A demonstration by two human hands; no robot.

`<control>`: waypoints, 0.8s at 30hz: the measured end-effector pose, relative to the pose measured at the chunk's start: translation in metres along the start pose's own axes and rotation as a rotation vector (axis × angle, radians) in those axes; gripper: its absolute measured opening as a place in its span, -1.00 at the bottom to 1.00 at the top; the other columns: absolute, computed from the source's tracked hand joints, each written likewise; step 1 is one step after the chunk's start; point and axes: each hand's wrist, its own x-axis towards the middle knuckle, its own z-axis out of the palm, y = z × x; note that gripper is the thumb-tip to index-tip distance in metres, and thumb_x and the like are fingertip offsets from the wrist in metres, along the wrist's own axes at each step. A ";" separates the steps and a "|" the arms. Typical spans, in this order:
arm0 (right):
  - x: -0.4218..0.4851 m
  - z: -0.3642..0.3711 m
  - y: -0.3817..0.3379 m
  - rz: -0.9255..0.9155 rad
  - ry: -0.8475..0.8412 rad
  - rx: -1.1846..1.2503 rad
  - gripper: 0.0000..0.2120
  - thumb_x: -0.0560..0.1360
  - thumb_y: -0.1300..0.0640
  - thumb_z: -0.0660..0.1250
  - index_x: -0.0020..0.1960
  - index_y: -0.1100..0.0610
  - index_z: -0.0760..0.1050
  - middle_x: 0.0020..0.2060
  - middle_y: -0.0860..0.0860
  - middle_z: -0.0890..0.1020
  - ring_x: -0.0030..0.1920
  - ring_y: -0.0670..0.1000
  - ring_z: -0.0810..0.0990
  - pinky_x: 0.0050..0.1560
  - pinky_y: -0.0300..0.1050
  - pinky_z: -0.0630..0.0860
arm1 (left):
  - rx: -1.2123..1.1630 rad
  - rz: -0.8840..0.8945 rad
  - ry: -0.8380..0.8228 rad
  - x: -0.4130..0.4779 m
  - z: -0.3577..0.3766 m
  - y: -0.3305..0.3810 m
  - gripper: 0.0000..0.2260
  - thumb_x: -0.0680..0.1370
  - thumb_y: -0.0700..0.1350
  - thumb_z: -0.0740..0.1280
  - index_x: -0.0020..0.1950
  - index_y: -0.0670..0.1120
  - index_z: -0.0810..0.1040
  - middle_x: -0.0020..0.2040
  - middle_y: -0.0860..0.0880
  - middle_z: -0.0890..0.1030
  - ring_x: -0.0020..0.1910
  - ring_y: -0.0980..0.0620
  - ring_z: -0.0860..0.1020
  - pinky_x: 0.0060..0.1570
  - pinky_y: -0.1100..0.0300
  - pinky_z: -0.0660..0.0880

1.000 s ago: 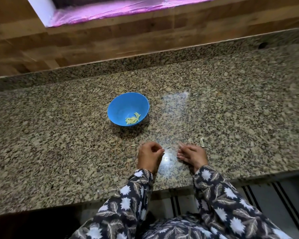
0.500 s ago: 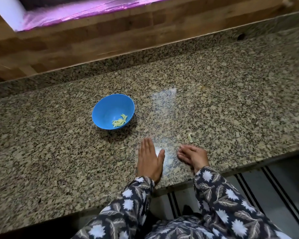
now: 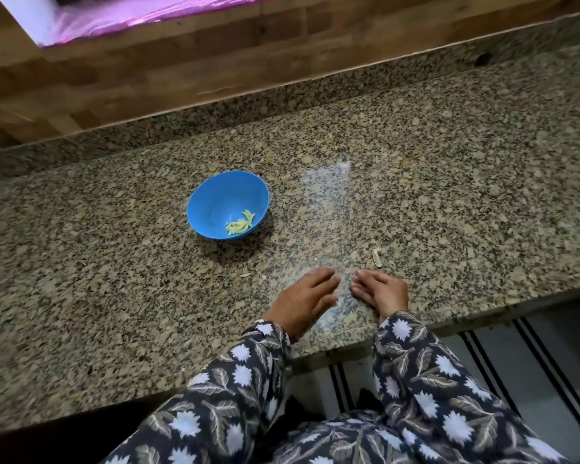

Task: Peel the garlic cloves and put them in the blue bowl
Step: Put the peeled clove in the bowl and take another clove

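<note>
Left hand [image 3: 303,296] has uncurled, flat on the counter [image 3: 449,195] near its front edge; right hand [image 3: 380,291] loosely curled. Cloves [image 3: 240,226] in blue bowl [image 3: 215,195], looks done.

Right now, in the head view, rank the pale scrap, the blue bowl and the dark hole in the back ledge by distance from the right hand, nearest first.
1. pale scrap, lying just beyond the right hand.
2. blue bowl, farther back and off to the left.
3. dark hole, far back, to the right.
</note>
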 end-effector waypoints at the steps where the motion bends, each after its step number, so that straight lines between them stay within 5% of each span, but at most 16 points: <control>1: 0.000 0.003 0.001 -0.006 0.001 -0.003 -0.96 0.46 0.34 0.34 -0.17 0.29 0.52 -0.32 0.16 0.60 -0.50 -0.08 0.61 -0.45 -0.33 0.54 | 0.029 0.058 -0.002 -0.008 -0.002 -0.001 -0.59 0.61 0.04 0.17 0.42 -0.09 0.37 0.43 -0.10 0.35 0.38 -0.07 0.35 0.31 0.05 0.38; 6: -0.002 0.023 0.014 -0.001 -0.021 -0.010 -0.96 0.46 0.35 0.34 -0.17 0.31 0.52 -0.38 0.13 0.59 -0.52 -0.07 0.60 -0.45 -0.30 0.55 | 0.093 0.222 0.054 -0.042 -0.017 -0.011 -0.69 0.45 -0.28 0.39 0.19 -0.25 0.58 0.17 -0.28 0.57 0.10 -0.23 0.58 0.02 -0.08 0.57; 9: -0.007 0.034 0.024 0.007 -0.034 -0.026 -0.97 0.45 0.34 0.35 -0.14 0.33 0.52 -0.36 0.14 0.59 -0.52 -0.07 0.60 -0.44 -0.30 0.57 | 0.175 0.286 0.132 -0.060 -0.022 -0.022 -0.69 0.35 -0.31 0.47 0.09 -0.24 0.63 0.06 -0.22 0.63 -0.01 -0.17 0.64 -0.12 0.03 0.61; 12: -0.014 0.041 0.030 0.001 -0.056 -0.023 -0.97 0.45 0.34 0.35 -0.12 0.32 0.52 -0.33 0.16 0.59 -0.51 -0.08 0.60 -0.41 -0.30 0.58 | 0.129 0.220 0.217 -0.066 -0.023 -0.019 -0.79 0.47 -0.20 0.37 0.09 -0.20 0.63 0.07 -0.19 0.63 -0.01 -0.13 0.64 -0.11 0.03 0.62; 14: -0.017 0.041 0.030 -0.005 -0.068 -0.035 -0.98 0.44 0.33 0.36 -0.14 0.30 0.53 -0.32 0.16 0.60 -0.49 -0.09 0.61 -0.42 -0.30 0.57 | 0.036 0.025 0.297 -0.064 -0.023 -0.017 -0.67 0.57 -0.03 0.18 0.28 -0.12 0.52 0.25 -0.15 0.54 0.19 -0.08 0.55 0.14 0.08 0.50; 16: -0.019 0.038 0.028 -0.018 -0.063 -0.044 -0.98 0.43 0.33 0.37 -0.14 0.28 0.53 -0.31 0.16 0.61 -0.48 -0.08 0.61 -0.42 -0.30 0.57 | 0.007 -0.187 0.267 -0.062 -0.021 -0.022 -0.56 0.62 0.11 -0.04 0.48 0.01 0.19 0.48 -0.03 0.24 0.45 0.05 0.22 0.42 0.12 0.18; 19: -0.021 0.035 0.026 -0.019 -0.054 -0.044 -0.98 0.44 0.34 0.35 -0.13 0.27 0.53 -0.30 0.16 0.61 -0.49 -0.09 0.61 -0.42 -0.30 0.57 | 0.102 -0.325 0.097 -0.059 -0.013 -0.033 -0.51 0.62 0.16 -0.18 0.51 0.04 -0.19 0.53 0.03 -0.14 0.52 0.11 -0.14 0.49 0.13 -0.16; 24: -0.022 0.028 0.024 -0.024 -0.040 -0.034 -0.98 0.45 0.34 0.34 -0.13 0.27 0.53 -0.29 0.15 0.60 -0.49 -0.09 0.61 -0.40 -0.30 0.58 | -0.037 -0.270 0.059 -0.060 -0.010 -0.026 -0.49 0.61 0.18 -0.16 0.50 0.09 -0.23 0.52 0.08 -0.11 0.50 0.16 -0.09 0.49 0.13 -0.06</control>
